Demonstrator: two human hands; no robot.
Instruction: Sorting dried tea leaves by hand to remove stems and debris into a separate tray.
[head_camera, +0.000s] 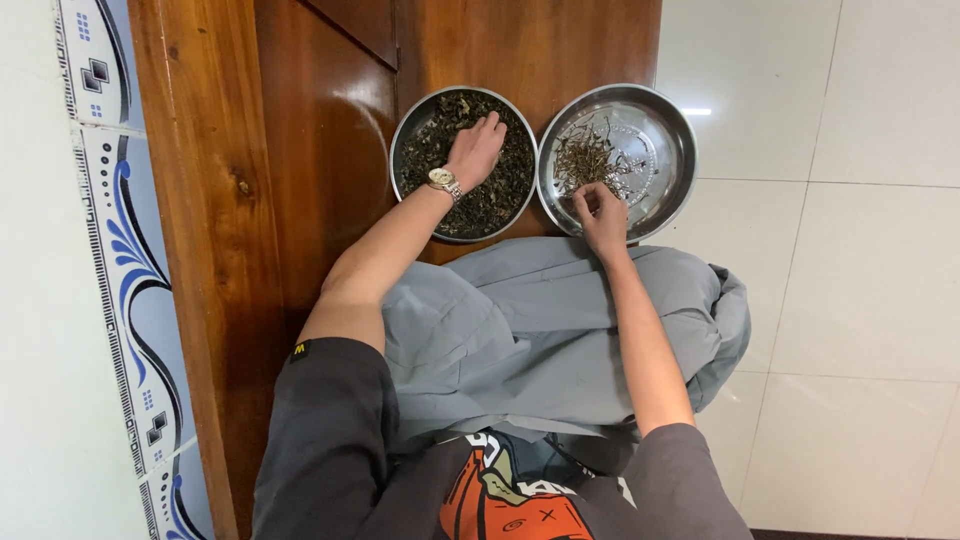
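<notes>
Shiny metal bowls sit side by side on the floor. The left bowl (408, 135) is nearly full of dark dried leaves (505, 175), and the left hand (476, 148) lies flat on them, fingers loose. The right bowl (668, 150) has only a small heap of thin stems (590, 158). The right hand (602, 215) pinches its fingertips over them; what is between them is too small to tell. Much looks unsorted.

I see a glossy brown wooden door (330, 120) upper centre, white floor tiles (850, 250) on the right, blue-patterned white wall tiles (110, 230) at left, grey trousers (540, 330) mid-frame, dark grey printed t-shirt (340, 460) at btm.
</notes>
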